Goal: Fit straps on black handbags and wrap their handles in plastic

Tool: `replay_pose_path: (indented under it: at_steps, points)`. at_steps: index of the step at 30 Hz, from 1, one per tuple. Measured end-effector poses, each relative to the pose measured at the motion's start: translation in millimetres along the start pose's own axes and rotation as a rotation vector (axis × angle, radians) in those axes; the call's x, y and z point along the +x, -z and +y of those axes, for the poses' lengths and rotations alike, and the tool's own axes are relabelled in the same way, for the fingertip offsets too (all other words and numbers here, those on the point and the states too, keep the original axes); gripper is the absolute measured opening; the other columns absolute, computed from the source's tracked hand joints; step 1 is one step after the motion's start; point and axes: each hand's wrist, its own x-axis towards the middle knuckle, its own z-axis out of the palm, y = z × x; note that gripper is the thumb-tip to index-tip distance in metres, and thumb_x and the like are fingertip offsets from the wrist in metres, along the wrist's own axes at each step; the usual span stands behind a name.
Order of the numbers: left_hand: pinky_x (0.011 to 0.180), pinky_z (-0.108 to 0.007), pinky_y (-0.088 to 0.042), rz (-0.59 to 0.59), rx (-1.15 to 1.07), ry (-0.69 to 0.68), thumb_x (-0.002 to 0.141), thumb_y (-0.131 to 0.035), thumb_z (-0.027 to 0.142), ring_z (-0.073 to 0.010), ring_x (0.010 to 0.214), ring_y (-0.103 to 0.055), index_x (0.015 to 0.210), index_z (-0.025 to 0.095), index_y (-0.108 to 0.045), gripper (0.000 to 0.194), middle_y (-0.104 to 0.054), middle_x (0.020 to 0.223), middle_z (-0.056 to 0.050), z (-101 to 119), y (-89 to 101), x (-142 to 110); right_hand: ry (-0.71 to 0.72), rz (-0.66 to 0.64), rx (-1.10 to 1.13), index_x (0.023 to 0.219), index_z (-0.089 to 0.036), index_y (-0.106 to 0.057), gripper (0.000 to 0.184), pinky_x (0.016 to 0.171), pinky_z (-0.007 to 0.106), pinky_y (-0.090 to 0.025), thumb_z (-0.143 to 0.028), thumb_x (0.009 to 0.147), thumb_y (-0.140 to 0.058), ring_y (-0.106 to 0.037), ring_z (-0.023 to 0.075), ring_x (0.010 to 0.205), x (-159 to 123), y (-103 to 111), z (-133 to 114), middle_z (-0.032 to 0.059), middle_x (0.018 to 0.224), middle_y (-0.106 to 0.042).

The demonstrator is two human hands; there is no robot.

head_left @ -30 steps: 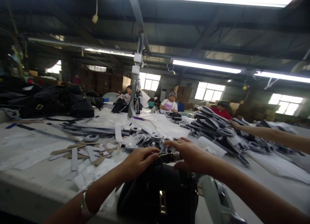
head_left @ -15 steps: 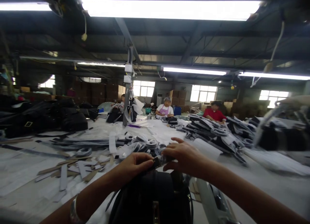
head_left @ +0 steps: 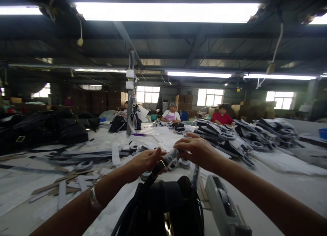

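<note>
A black bag [head_left: 163,205] with gold metal fittings stands right in front of me. Its strap [head_left: 156,171], which has a gold-coloured buckle, rises from the bag's top, and a pale, shiny wrapping [head_left: 170,155] covers its upper part. My left hand [head_left: 145,164] is closed around the strap beside the buckle, thumb raised, some fingers hidden behind it. Higher up, my right hand [head_left: 198,150] grips the wrapped part with bent fingers. Just right of the bag stands a grey tape dispenser [head_left: 224,207].
Cardboard and paper strips [head_left: 61,188] lie scattered at the left, with black bags [head_left: 68,128] heaped behind. Stacked black-and-white pieces [head_left: 222,135] are at the right. A metal post [head_left: 129,103] rises from the table. People [head_left: 171,115] sit across it.
The strap has been lifted away from the bag's top, showing its buckle and wrapped part. Both hands have risen slightly. The view has shifted right, and a blurred pale shape at the right is gone.
</note>
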Motion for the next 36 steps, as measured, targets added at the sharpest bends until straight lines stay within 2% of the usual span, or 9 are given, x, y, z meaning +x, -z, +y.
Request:
replay_pose_path:
  at_steps: [3,6,8,10,13,16,20,26,36]
  points:
    - [0.074,-0.028,-0.047,-0.059,0.038,-0.030,0.079,-0.067,0.060,-0.0192,0.076,-0.066,0.089,0.014,-0.076,0.048,-0.075,0.082,-0.007,17.0,-1.2,11.1,-0.034,0.152,0.000,0.115,-0.026,-0.067,0.030,0.109,0.044,-0.034,-0.022,0.086,-0.072,-0.065,0.0228,0.108,-6.2,-5.5,-8.9,0.0044,0.118,-0.071]
    - [0.071,-0.027,-0.046,-0.045,0.002,-0.045,0.075,-0.075,0.051,-0.0160,0.070,-0.063,0.082,0.013,-0.075,0.039,-0.075,0.078,-0.006,24.8,0.3,13.2,-0.184,0.461,0.017,0.124,-0.022,-0.060,0.034,0.104,0.044,-0.041,-0.023,0.090,-0.065,-0.057,0.0275,0.118,-26.5,-19.0,-35.1,0.0110,0.125,-0.066]
    - [0.072,-0.026,-0.047,-0.030,-0.066,-0.013,0.075,-0.076,0.048,-0.0156,0.071,-0.064,0.083,0.012,-0.075,0.037,-0.075,0.079,-0.006,24.4,1.1,11.6,-0.322,0.623,0.160,0.113,-0.021,-0.064,0.021,0.091,0.038,-0.049,-0.026,0.094,-0.056,-0.064,0.0257,0.103,-41.0,-33.7,-59.6,0.0102,0.109,-0.070]
    - [0.077,-0.028,-0.048,-0.035,-0.146,0.032,0.073,-0.079,0.045,-0.0174,0.078,-0.067,0.085,0.013,-0.075,0.035,-0.076,0.085,-0.007,22.3,0.2,9.7,-0.489,0.568,0.440,0.098,-0.022,-0.067,0.017,0.074,0.031,-0.053,-0.033,0.095,-0.053,-0.068,0.0225,0.082,-48.3,-52.2,-85.4,0.0063,0.090,-0.073]
    - [0.075,-0.026,-0.047,-0.035,-0.136,0.063,0.072,-0.079,0.046,-0.0194,0.082,-0.068,0.083,0.013,-0.074,0.035,-0.077,0.086,-0.007,20.8,-4.0,8.2,-0.577,0.285,0.895,0.113,-0.020,-0.067,0.029,0.080,0.032,-0.054,-0.039,0.094,-0.055,-0.070,0.0252,0.092,-39.5,-80.3,-118.5,0.0082,0.103,-0.074]
    - [0.066,-0.023,-0.043,-0.040,-0.046,0.045,0.076,-0.073,0.054,-0.0187,0.078,-0.067,0.077,0.013,-0.073,0.041,-0.077,0.080,-0.007,23.2,-8.2,6.4,-0.575,0.252,1.111,0.114,-0.016,-0.068,0.035,0.083,0.034,-0.052,-0.042,0.092,-0.058,-0.069,0.0282,0.095,-18.0,-97.1,-139.8,0.0100,0.104,-0.074]
    - [0.059,-0.024,-0.040,-0.061,-0.020,0.065,0.079,-0.066,0.061,-0.0165,0.067,-0.062,0.080,0.012,-0.075,0.050,-0.076,0.080,-0.008,28.1,-7.0,1.2,-0.594,0.410,1.156,0.097,-0.017,-0.071,0.035,0.078,0.030,-0.050,-0.046,0.096,-0.051,-0.069,0.0259,0.090,-0.6,-101.3,-151.3,0.0077,0.095,-0.076]
    - [0.048,-0.021,-0.027,-0.027,0.038,0.039,0.073,-0.073,0.058,-0.0102,0.054,-0.049,0.086,0.011,-0.073,0.048,-0.071,0.075,-0.005,27.1,-1.5,-1.7,-0.655,0.520,1.146,0.109,-0.019,-0.064,0.039,0.079,0.030,-0.049,-0.050,0.098,-0.042,-0.070,0.0242,0.089,-4.0,-107.3,-155.5,0.0080,0.096,-0.075]
    - [0.068,-0.026,-0.046,-0.136,-0.104,0.084,0.074,-0.079,0.044,-0.0152,0.073,-0.064,0.116,0.016,-0.067,0.052,-0.072,0.084,-0.004,29.4,-4.8,0.5,-0.731,0.570,1.018,0.095,-0.021,-0.069,0.045,0.074,0.031,-0.049,-0.055,0.098,-0.039,-0.071,0.0249,0.082,-5.1,-112.5,-153.1,0.0070,0.087,-0.076]
